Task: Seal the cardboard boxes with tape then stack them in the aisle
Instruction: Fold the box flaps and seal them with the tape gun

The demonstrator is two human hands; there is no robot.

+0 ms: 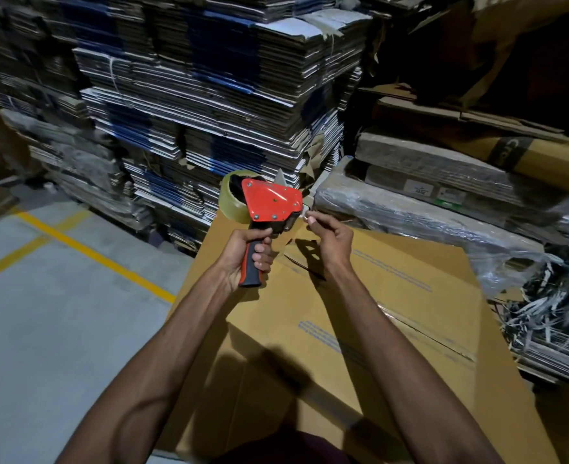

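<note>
1. The left hand grips the red tape gun by its handle.
2. The right hand pinches the tape end at the gun's mouth (right side).
3. The cardboard box lies just below; its seam runs toward the right.

Grey floor with yellow lines carries the cardboard box and stacks of flattened cartons.
</note>
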